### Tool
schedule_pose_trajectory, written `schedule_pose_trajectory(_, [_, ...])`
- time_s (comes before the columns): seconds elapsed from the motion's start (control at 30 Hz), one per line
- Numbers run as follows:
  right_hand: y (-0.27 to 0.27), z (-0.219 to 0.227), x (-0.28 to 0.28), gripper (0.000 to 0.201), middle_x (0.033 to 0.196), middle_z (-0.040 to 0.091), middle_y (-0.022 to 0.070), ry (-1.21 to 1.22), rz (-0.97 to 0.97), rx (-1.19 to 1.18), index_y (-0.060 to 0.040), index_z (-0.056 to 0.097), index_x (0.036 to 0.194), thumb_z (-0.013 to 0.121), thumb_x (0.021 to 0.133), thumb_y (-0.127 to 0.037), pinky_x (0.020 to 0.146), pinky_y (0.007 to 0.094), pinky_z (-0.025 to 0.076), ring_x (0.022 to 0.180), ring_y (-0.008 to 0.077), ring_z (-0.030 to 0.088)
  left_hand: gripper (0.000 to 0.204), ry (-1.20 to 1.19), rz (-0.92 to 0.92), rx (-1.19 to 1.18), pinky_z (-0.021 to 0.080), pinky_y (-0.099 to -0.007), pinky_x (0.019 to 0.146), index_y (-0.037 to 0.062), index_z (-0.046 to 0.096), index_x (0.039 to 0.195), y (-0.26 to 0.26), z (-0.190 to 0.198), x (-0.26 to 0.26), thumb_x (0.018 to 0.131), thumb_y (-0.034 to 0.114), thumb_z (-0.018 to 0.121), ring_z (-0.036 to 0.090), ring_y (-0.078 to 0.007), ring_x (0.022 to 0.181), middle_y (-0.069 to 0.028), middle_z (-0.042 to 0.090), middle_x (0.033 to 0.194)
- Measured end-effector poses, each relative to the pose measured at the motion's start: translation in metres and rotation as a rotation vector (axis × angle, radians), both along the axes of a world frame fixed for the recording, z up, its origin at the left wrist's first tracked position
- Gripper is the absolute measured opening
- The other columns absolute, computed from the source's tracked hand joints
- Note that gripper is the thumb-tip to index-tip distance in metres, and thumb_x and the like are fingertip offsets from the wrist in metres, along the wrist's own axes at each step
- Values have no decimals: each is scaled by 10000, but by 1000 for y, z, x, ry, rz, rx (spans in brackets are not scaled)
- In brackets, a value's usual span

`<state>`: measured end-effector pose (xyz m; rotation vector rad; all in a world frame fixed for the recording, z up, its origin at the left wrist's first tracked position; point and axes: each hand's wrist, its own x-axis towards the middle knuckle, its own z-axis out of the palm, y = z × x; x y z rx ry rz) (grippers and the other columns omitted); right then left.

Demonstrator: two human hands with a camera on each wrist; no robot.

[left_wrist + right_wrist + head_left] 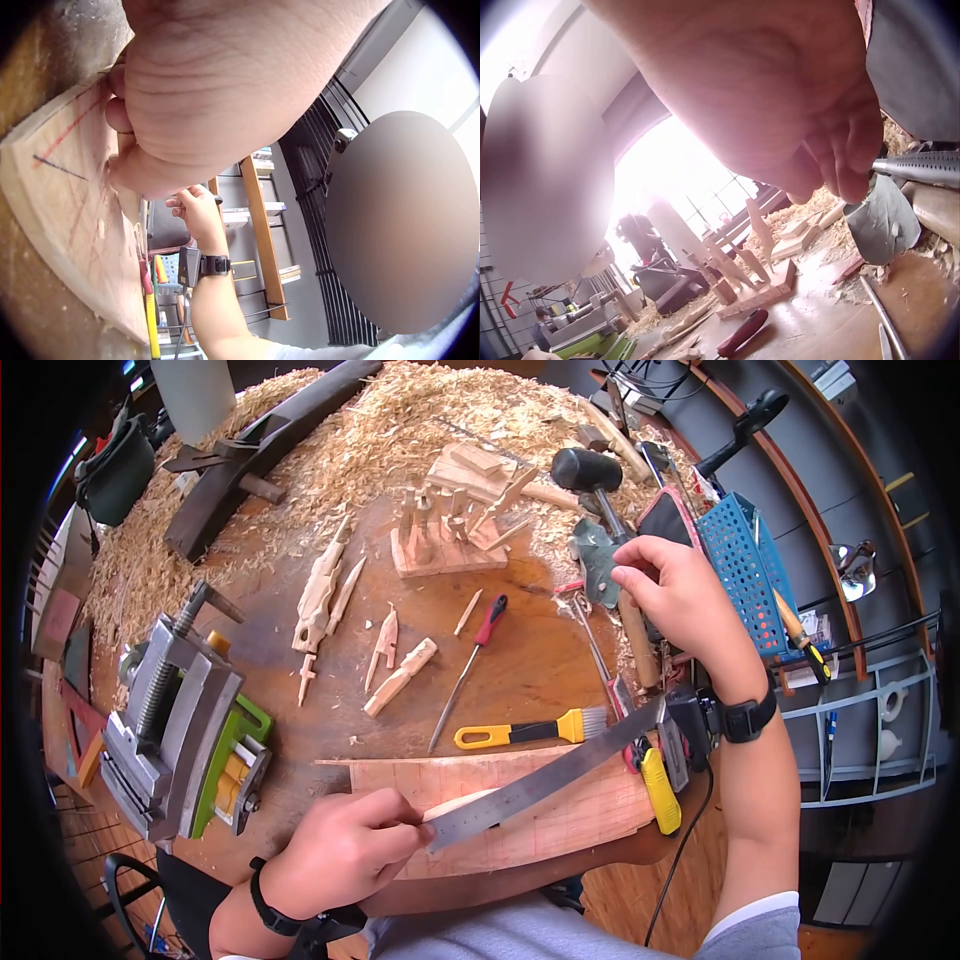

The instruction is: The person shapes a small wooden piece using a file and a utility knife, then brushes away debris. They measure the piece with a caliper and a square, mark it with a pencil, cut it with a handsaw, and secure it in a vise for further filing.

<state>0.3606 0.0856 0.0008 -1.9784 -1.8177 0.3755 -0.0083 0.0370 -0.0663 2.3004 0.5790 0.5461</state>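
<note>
My left hand [345,850] pinches the near end of a long steel ruler [550,785] between thumb and fingers. The ruler slants over a curved wooden board [590,810], which carries red and dark pencil lines in the left wrist view. A pale sliver of wood [462,802] shows along the ruler's upper edge, beside my left fingertips. My right hand [680,595] is raised above the wooden handle [638,640] of a tool, fingers loosely bent and holding nothing. Grey-green sheet material [885,221] lies close to its fingertips, by a black-headed mallet [585,470].
A yellow-handled brush [530,730], a screwdriver [470,670] and carved wood pieces [318,600] lie beyond the board. A metal vise [180,720] stands at left. Shavings [400,420] heap at the back; a blue basket [740,575] and yellow knife [658,790] are at right.
</note>
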Motion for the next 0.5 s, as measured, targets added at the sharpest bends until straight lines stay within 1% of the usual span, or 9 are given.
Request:
schedule_pose_trajectory(0.03, [3, -2, 2, 184, 863, 691, 193, -3, -3, 2, 29, 679, 981, 671, 877, -123, 738, 386, 523, 793, 305, 679, 107, -3, -3, 2, 507, -332, 522, 111, 684, 795, 0, 0, 0, 728, 37, 724, 619, -204, 640, -14, 602, 806])
schedule_pose_trajectory(0.1, [8, -10, 4, 191, 845, 671, 187, -113, 214, -11, 14, 682, 994, 676, 861, -123, 751, 399, 520, 811, 329, 657, 90, 0, -3, 2, 502, -329, 511, 107, 677, 776, 0, 2, 1, 738, 44, 728, 617, -200, 627, -12, 608, 801])
schedule_pose_trajectory(0.2, [17, -33, 3, 125, 860, 612, 163, -267, 340, 85, -14, 683, 869, 671, 851, -137, 754, 441, 512, 827, 361, 628, 81, 9, -6, 13, 498, -330, 504, 102, 671, 765, 1, 3, 1, 751, 51, 732, 614, -202, 621, -15, 609, 798])
schedule_pose_trajectory(0.23, [20, -39, 2, 125, 860, 612, 163, -265, 339, 85, -14, 683, 869, 671, 851, -137, 754, 441, 512, 827, 361, 628, 81, 11, -6, 13, 498, -330, 504, 102, 671, 765, 1, 2, 1, 751, 51, 732, 614, -202, 621, -15, 609, 798])
schedule_pose_trajectory(0.3, [24, -47, 0, 119, 897, 596, 156, -357, 296, -11, -27, 669, 825, 653, 858, -141, 753, 450, 516, 855, 367, 634, 85, -11, -3, 9, 493, -332, 505, 96, 660, 754, 0, 0, 1, 754, 53, 733, 612, -205, 620, -19, 605, 797])
schedule_pose_trajectory(0.4, [31, -55, 2, 119, 913, 590, 157, -425, 348, -32, -34, 667, 841, 641, 866, -147, 743, 452, 520, 871, 374, 635, 89, -7, -4, -5, 492, -337, 512, 91, 648, 748, 1, 1, 1, 757, 56, 728, 610, -211, 620, -24, 597, 792])
schedule_pose_trajectory(0.43, [31, -50, -3, 105, 923, 591, 160, -405, 362, -42, -37, 670, 851, 651, 859, -140, 735, 457, 522, 876, 376, 633, 89, 4, 2, -17, 492, -337, 512, 91, 648, 748, 1, 1, 1, 757, 56, 728, 610, -211, 620, -24, 597, 792])
schedule_pose_trajectory(0.47, [32, -48, -4, 87, 929, 596, 157, -335, 442, 80, -24, 652, 868, 657, 858, -111, 731, 446, 519, 836, 368, 629, 87, 1, 4, -8, 493, -338, 516, 91, 646, 751, 0, 2, 2, 757, 60, 727, 610, -214, 620, -25, 593, 791])
schedule_pose_trajectory(0.5, [29, -44, -10, 83, 904, 593, 144, -229, 457, 202, -19, 634, 892, 654, 870, -96, 715, 418, 516, 802, 337, 626, 85, 0, 6, 6, 494, -339, 520, 90, 644, 755, 0, 1, 1, 758, 64, 725, 609, -216, 620, -26, 589, 791])
